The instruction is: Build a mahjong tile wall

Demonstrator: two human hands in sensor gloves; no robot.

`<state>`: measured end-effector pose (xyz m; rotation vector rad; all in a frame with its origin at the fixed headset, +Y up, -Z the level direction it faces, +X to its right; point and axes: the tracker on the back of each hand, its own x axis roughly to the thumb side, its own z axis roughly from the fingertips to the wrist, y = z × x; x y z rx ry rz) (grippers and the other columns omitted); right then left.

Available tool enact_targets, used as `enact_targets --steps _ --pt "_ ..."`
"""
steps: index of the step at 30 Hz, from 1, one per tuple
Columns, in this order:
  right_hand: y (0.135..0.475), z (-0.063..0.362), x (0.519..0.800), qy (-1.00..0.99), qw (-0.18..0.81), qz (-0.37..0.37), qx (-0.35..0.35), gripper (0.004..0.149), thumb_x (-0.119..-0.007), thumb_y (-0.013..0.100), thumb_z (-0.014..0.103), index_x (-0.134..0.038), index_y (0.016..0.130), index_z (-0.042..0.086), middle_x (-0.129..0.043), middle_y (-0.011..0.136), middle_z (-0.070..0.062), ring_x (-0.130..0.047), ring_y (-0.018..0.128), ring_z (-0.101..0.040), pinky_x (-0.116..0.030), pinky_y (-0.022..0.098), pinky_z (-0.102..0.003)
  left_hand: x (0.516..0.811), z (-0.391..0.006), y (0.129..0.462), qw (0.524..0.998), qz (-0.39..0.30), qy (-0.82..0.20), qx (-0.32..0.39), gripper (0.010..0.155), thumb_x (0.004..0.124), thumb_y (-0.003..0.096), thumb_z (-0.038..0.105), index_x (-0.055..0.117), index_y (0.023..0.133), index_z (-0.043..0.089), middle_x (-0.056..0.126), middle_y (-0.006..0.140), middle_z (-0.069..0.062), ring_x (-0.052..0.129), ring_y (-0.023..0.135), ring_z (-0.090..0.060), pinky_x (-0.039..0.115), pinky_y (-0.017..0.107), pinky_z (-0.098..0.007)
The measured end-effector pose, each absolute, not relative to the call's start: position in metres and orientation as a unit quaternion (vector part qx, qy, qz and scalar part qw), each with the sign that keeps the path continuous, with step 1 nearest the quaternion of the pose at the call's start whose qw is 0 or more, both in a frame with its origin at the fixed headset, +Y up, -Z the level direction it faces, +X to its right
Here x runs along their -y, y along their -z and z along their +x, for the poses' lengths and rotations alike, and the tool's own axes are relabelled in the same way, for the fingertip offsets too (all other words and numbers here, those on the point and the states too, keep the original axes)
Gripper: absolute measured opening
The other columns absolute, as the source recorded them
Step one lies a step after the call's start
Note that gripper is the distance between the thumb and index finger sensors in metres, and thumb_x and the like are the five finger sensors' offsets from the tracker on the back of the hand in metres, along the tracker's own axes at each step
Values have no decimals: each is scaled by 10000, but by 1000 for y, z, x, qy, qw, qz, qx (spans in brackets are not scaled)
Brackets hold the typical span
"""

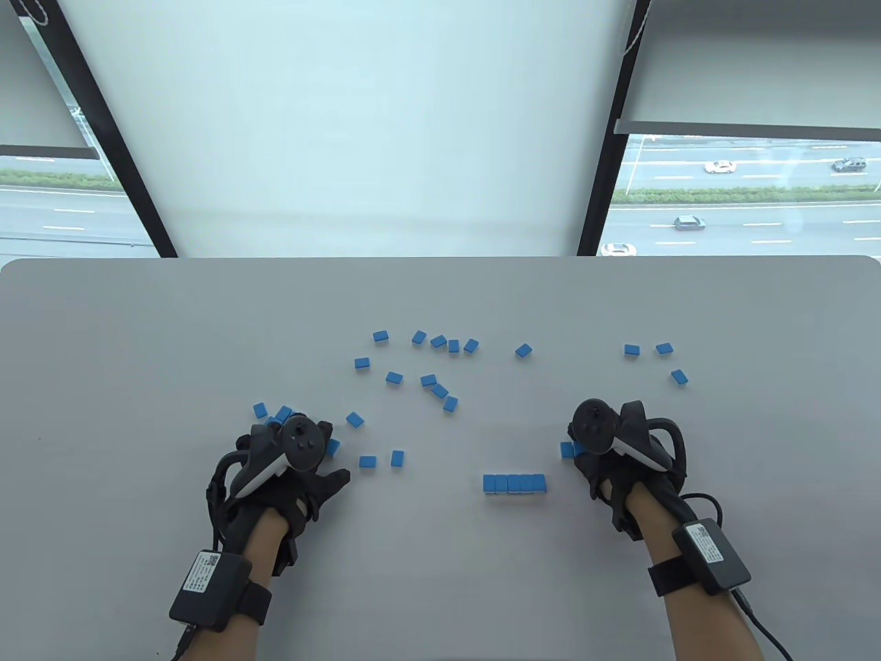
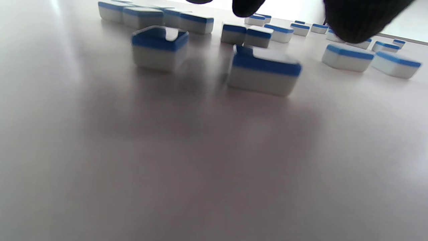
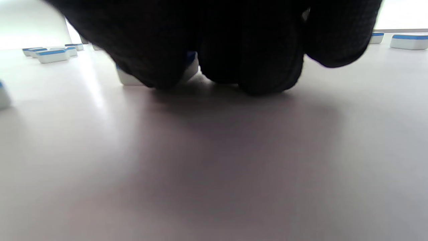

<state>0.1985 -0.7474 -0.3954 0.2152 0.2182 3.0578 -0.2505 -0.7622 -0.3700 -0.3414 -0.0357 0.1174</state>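
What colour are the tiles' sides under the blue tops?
White, under a blue top layer. The left wrist view shows it best on the nearest tile.

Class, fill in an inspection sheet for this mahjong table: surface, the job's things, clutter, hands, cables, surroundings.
Surface: grey table, bare near the front edge.
Job's things: row of five tiles side by side; loose blue-backed tiles scattered beyond it.
Clutter: nothing seen.
Hands: left hand among tiles at the left; right hand curled over tiles right of the row.
Cables: black leads from the wrist packs.
Surroundings: windows onto a road with cars.
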Motion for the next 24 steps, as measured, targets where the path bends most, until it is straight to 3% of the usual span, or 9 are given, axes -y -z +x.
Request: enact_targets --steps 15,17,24 --pt "395 201 746 -993 47 69 -78 590 -898 374 363 -692 917 260 -849 787 -31 -956 534 -282 -793 493 -509 761 -250 372 985 -160 -63 22 846 654 403 711 364 1119 364 270 1206 -23 271 1088 -451 226 685 -748" --pt "394 205 738 -992 71 67 -83 603 -897 374 362 -685 924 236 -837 817 -47 -968 563 -297 -791 505 -520 761 -250 372 985 -159 -63 22 849 655 401 712 364 1119 363 267 1207 -25 271 1087 -454 226 685 -748" --pt "415 231 689 -998 57 35 4 610 -890 381 355 -667 935 232 -786 886 -47 -947 611 -295 -781 524 -516 760 -251 372 986 -155 -60 18 850 654 402 712 361 1119 364 265 1207 -23 269 1088 -452 225 685 -749"
